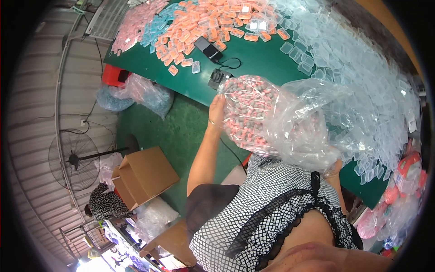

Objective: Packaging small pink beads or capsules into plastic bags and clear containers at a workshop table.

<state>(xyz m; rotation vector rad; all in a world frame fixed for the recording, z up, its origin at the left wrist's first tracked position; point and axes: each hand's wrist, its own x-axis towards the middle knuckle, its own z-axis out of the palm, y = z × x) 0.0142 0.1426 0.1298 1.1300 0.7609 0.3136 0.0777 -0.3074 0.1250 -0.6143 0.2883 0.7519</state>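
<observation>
A large clear plastic bag (251, 113) full of small pink-and-grey pieces is held up in front of my body, over the near edge of the green table (267, 56). My left hand (217, 109) is closed on the bag's left side, its fingers partly behind the plastic. At the lower right, my right hand (334, 168) grips the bag's loose, crumpled plastic; most of its fingers are hidden. Just beyond my left hand, a small black speaker-like box (216, 80) and a dark phone-like device (207, 48) with a cord lie on the table.
Clear cases with orange contents (199, 28) are heaped at the far side. Empty clear cases (362, 90) cover the right. Pink bags (374, 220) stand below. Left on the floor are a cardboard box (147, 174), a fan (74, 158) and another person (108, 204).
</observation>
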